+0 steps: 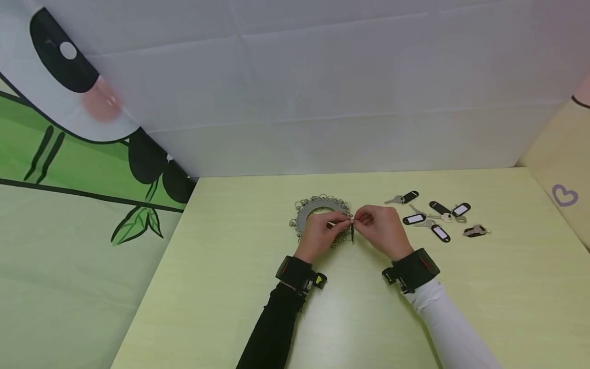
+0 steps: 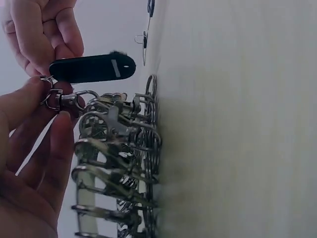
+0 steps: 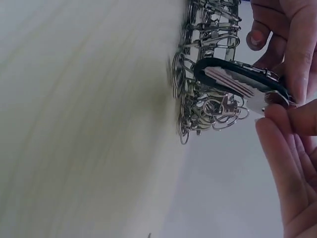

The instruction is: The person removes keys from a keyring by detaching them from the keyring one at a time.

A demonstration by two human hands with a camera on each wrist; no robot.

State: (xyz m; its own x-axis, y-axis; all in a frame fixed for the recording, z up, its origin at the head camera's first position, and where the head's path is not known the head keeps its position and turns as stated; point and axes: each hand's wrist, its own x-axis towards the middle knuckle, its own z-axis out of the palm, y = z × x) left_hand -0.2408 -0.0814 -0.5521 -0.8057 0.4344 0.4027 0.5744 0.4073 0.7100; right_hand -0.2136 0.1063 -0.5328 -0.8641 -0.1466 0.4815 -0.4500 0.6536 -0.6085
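My left hand (image 1: 320, 233) pinches a small metal split ring (image 2: 48, 99) between thumb and fingers. That ring hangs from a swivel clasp (image 2: 67, 101) on a round grey hoop (image 1: 301, 218), which is lined with many similar clasps and rings. My right hand (image 1: 382, 230) meets the left at the hoop's right side and pinches the end of a black key tag (image 2: 92, 68). In the right wrist view the tag (image 3: 237, 77) hangs edge-on, with something flat and silvery beside it, partly behind my fingertips. Whether the tag's end is through the ring, I cannot tell.
To the right on the pale table (image 1: 359, 323) lie several keys with black tags, among them one tag (image 1: 440, 233) with a white label and a key (image 1: 394, 200) at the back. Farther right is a small dark tag with a key (image 1: 477, 231). A white cloth wall (image 1: 345, 102) stands behind.
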